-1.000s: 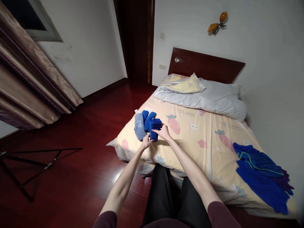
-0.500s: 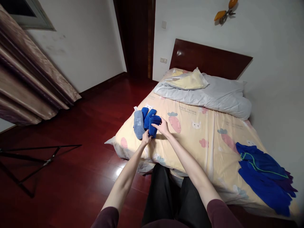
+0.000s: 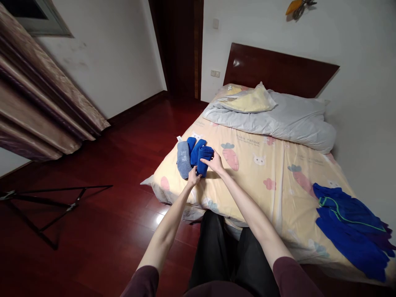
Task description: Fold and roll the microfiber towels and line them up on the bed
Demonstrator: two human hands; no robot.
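A rolled blue cloth stands tilted near the bed's front left corner, between my two hands. My left hand pinches its lower end. My right hand grips its upper right side, thumb on the front and fingers behind. Right beside it on the left lie two more blue rolls, one close to the held cloth and another farther back. Next to them rests a grey-blue roll with white lettering and a small white tag. Whether the held cloth touches the bedding is hidden.
A loose pile of blue and purple clothes lies at the bed's right front. Across the back of the bed are a grey quilt and a yellow pillow. Black tripod legs stand on the red floor at left.
The view has shifted slightly, so everything sits a little farther right. Both hands keep their hold on the blue roll, with hardly any movement against the bed.
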